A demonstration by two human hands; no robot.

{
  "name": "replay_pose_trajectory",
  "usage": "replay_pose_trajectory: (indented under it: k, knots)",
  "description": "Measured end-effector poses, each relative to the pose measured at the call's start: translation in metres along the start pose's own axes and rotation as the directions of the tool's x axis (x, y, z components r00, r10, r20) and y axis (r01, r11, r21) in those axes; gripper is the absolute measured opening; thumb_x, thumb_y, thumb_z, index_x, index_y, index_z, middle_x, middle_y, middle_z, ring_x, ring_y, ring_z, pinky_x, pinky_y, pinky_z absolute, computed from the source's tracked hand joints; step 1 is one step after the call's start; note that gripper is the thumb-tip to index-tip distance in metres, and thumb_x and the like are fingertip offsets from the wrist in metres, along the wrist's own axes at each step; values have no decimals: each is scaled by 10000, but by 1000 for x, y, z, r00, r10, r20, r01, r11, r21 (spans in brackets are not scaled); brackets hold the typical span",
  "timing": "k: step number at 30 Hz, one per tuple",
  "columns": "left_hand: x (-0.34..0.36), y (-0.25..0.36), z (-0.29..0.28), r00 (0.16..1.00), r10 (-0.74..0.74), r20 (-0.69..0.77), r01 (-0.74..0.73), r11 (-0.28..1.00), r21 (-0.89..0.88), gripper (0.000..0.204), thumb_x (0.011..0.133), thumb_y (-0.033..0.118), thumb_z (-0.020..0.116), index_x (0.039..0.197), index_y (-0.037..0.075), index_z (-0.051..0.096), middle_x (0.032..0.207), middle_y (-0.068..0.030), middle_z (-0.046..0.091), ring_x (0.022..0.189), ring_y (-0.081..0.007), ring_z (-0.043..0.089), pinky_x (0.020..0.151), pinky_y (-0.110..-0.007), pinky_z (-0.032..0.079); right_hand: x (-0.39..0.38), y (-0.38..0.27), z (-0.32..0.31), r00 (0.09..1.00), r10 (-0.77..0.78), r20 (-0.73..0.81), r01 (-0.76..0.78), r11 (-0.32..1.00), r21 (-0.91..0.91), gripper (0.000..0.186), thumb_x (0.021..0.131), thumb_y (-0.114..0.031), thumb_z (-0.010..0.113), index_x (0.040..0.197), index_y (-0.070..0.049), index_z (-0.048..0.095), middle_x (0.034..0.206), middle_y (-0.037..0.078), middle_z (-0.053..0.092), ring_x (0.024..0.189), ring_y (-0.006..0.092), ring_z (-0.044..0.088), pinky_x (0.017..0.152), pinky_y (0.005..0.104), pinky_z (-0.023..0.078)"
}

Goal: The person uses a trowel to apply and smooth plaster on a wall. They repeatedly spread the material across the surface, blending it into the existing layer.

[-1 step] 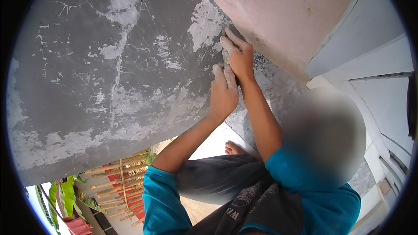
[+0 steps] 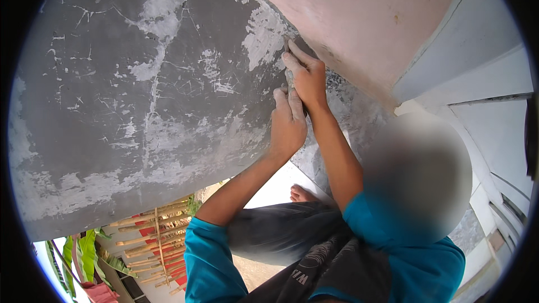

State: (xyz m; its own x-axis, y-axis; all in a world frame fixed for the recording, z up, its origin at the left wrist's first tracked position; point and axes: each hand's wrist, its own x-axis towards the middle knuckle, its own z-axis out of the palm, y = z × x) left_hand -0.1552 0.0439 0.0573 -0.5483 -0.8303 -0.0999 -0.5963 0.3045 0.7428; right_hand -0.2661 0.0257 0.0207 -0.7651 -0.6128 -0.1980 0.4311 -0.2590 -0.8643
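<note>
Both hands are pale with dust at the fingers, along the edge of a grey plastered surface marked with pale patches and scratches, where it meets a pink wall. My right hand is higher up, fingers bent around a narrow grey, dust-coated piece whose kind I cannot make out. My left hand is just below and left of it, fingers pressed together on the lower part of the same piece, partly hiding it.
White wall panels stand at the right, beside a blurred round area. Below are my bare foot on a white surface and my dark trousers. A bamboo slat structure and green broad-leaved plants show at the lower left.
Both hands have shifted slightly downward along the edge, the left a little more than the right. Their grip looks the same.
</note>
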Motion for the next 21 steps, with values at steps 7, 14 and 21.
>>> replay_pose_trajectory:
  k: [7, 14, 21]
  knots:
    - [2, -1, -6, 1000, -3, 16, 3, 1000, 17, 393, 1229, 354, 365, 1234, 2, 538, 924, -187, 702, 877, -284, 727, 796, -460, 552, 5, 10, 6, 987, -156, -31, 156, 988, 2, 487, 1026, -119, 745, 1461, 89, 674, 1343, 243, 783, 1175, 207, 736, 1022, 326, 554]
    - [4, -2, -5, 1000, 1, 5, -2, 996, 88, 372, 1227, 340, 368, 1241, 7, 534, 910, -183, 704, 821, -287, 724, 761, -464, 549, 4, 3, 8, 995, -95, -33, 96, 995, 11, 500, 1025, -124, 743, 1472, 86, 663, 1387, 248, 764, 1253, 207, 724, 1055, 303, 548]
    - [5, -1, -5, 997, 72, -30, -70, 995, 64, 367, 1228, 332, 372, 1222, 5, 538, 855, -167, 690, 784, -283, 710, 747, -458, 549, 6, 2, 11, 992, -109, -62, 112, 993, 47, 506, 1025, -127, 746, 1475, 86, 662, 1386, 249, 765, 1220, 199, 736, 1046, 307, 558]
